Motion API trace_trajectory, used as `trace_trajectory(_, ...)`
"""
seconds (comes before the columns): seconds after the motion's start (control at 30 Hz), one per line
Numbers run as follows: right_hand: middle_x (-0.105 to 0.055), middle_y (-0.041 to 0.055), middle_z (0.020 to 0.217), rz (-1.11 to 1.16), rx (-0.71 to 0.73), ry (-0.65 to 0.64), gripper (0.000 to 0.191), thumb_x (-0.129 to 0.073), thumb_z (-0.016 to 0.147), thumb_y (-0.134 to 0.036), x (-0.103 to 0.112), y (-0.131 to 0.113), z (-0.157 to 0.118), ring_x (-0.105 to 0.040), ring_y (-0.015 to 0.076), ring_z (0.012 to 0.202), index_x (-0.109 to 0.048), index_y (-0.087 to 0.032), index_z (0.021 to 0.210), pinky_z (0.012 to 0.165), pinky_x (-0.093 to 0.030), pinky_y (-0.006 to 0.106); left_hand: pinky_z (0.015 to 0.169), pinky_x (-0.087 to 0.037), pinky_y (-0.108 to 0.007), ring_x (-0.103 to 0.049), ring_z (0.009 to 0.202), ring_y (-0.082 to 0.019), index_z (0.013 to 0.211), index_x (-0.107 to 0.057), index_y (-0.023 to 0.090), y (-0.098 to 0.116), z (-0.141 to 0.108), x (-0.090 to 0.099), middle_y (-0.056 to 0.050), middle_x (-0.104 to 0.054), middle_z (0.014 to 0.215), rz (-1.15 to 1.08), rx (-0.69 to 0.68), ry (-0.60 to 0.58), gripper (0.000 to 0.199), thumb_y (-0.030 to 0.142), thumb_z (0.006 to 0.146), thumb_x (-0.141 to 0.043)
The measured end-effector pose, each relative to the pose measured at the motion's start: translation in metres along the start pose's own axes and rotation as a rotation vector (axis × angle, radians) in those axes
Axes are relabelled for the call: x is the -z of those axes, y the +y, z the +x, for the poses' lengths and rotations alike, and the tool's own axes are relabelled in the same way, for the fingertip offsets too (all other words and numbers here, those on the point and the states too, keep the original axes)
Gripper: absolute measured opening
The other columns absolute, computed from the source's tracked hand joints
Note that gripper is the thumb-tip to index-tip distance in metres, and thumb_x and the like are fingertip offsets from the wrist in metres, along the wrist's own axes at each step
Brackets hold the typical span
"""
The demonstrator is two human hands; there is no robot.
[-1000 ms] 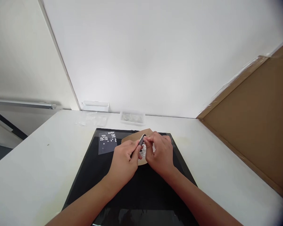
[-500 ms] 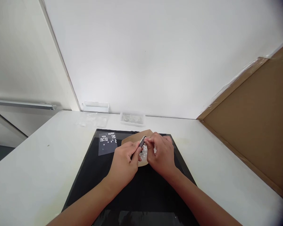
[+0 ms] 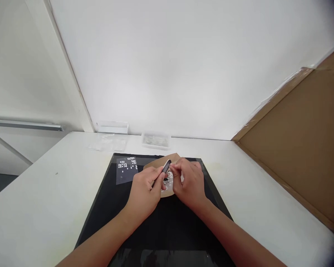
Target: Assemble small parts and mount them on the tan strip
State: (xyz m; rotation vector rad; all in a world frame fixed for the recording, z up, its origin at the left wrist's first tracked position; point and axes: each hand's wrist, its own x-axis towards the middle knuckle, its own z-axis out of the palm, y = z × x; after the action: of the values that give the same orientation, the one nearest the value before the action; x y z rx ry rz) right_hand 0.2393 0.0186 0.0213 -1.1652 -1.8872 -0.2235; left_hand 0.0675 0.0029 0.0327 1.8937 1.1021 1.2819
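My left hand [image 3: 147, 187] is closed around a slim dark tool with a rounded tip and a pale edge [image 3: 166, 166]; I cannot make out its exact kind. The thumb and forefinger of my right hand [image 3: 189, 180] are pinched together by that tip. Whatever the pinch holds is too small to tell. Beneath both hands is a brown paper-like sheet or tray [image 3: 156, 163], partly covered by them. On it lie small white pieces [image 3: 169, 181] in a loose heap. To the left, a dark translucent sheet [image 3: 125, 177] bears several small white rectangles [image 3: 123, 164].
Everything sits on a black board [image 3: 167, 226] on a white table [image 3: 256, 196]. Behind it stand a clear tray with small contents [image 3: 156, 141], clear plastic bags [image 3: 108, 141] and a clear box [image 3: 113, 127]. A cardboard panel [image 3: 300, 141] rises at the right.
The tool's tip now shows more plainly between my hands. My left hand has shifted slightly left, and a small gap shows between the tip and my right fingers.
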Motion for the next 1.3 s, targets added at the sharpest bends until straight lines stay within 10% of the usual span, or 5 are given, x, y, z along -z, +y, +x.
trace_trajectory(0.67, -0.061, -0.0017, 0.07, 0.014, 0.016, -0.046, 0.018, -0.053, 0.099, -0.018, 0.002, -0.004, 0.002, -0.056, 0.0162, 0.064, -0.048, -0.022, 0.082, 0.07, -0.031, 0.036, 0.071, -0.051, -0.028, -0.063, 0.069, -0.015, 0.069, -0.068, 0.019, 0.0, 0.001, 0.0, -0.001, -0.066, 0.07, 0.034, -0.061, 0.029, 0.038, 0.026, 0.103, -0.053)
trace_trajectory(1.0, -0.06, -0.002, 0.073, -0.022, -0.032, -0.059, 0.017, -0.053, 0.099, -0.019, 0.006, -0.003, 0.006, -0.054, 0.0157, 0.064, -0.047, -0.022, 0.083, 0.071, -0.032, 0.036, 0.073, -0.055, -0.029, -0.064, 0.079, -0.017, 0.122, -0.069, 0.016, -0.005, -0.002, -0.004, -0.007, -0.067, 0.089, 0.265, -0.252, 0.061, 0.029, 0.017, 0.104, -0.046)
trace_trajectory(1.3, -0.06, -0.0022, 0.071, 0.041, -0.086, -0.12, 0.018, -0.054, 0.098, -0.022, 0.007, -0.002, 0.006, -0.053, 0.0158, 0.062, -0.048, -0.022, 0.081, 0.07, -0.033, 0.036, 0.071, -0.059, -0.029, -0.064, 0.078, -0.018, 0.127, -0.063, 0.017, -0.011, -0.004, -0.007, -0.007, -0.065, 0.089, 0.477, -0.352, 0.05, 0.033, 0.016, 0.105, -0.039)
